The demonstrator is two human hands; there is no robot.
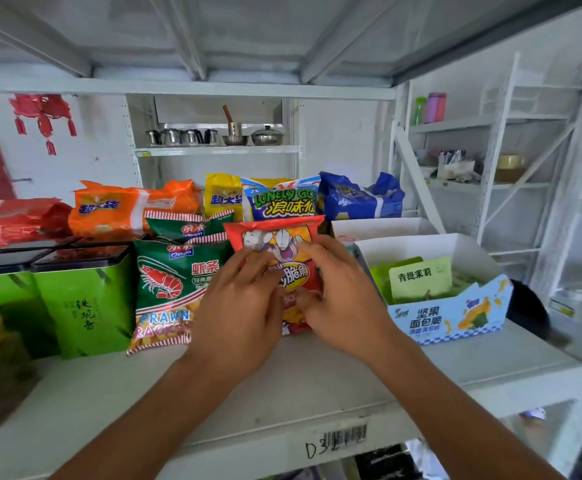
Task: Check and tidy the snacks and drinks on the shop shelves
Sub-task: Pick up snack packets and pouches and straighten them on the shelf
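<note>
Red bag (275, 244): I see it standing upright near the middle of the shelf (282, 393), with both hands on its front. Its top edge is clear of the fingers.
Left hand (241, 299): it lies flat on the left half of the red bag, fingers nearly straight and slightly spread, pressing the front. I cannot see the thumb.
Right hand (341, 296): it covers the right half of the bag, fingers reaching across the front and the thumb low against the pack. I cannot tell whether it pinches the bag or only presses it.
Prawn bag (168, 289): green and upright, it touches the red bag's left side. The left hand overlaps its right edge, and a second one (185, 230) stands behind it.
Tins (81, 299): two green ones with dark lids stand at the left, just beside the prawn bag.
Back row: from left I read a red pack (9, 220), an orange pack (127, 209), a yellow pack (220, 199), a Lonely God bag (282, 202) right behind the red bag, and a blue pack (355, 199).
Box (449, 306): an open white and blue carton sits just right of the right hand, with green packets and a pale card inside.
Shelf edge: it carries a barcode label (345, 436) with handwriting beside it.
</note>
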